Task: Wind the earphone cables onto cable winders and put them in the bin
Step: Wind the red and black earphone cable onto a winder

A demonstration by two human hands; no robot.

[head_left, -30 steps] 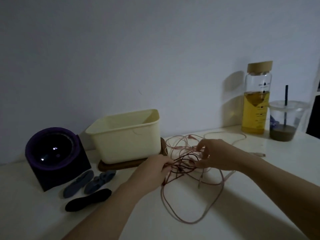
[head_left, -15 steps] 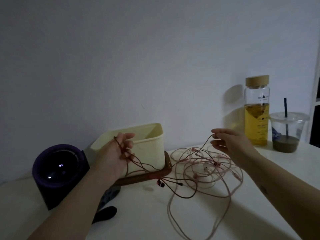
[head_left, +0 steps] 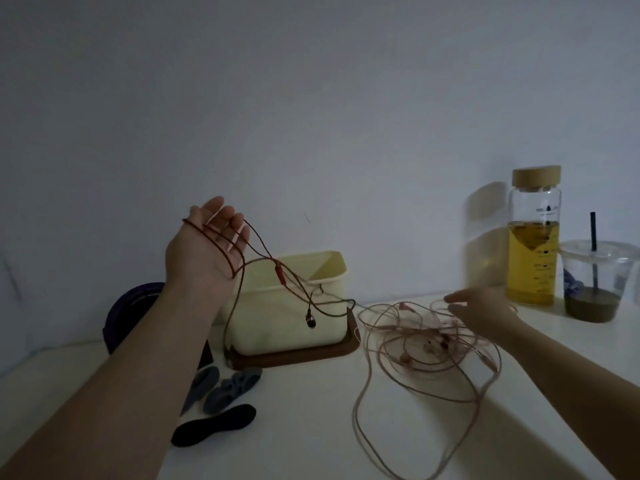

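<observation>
Bottle [head_left: 533, 258] beside cup [head_left: 616, 278], tray [head_left: 304, 355] under bin [head_left: 270, 325]

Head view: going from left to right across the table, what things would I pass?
purple object → bin → pink cables → bottle → cup

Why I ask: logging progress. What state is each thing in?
red earphone cable: draped over raised left hand
pink earphone cables: tangled on table
cable winders: lying bare
bin: open-topped
glass bottle: capped, upright
plastic cup: lidded, straw in
right hand: at pink tangle, blurred
</observation>
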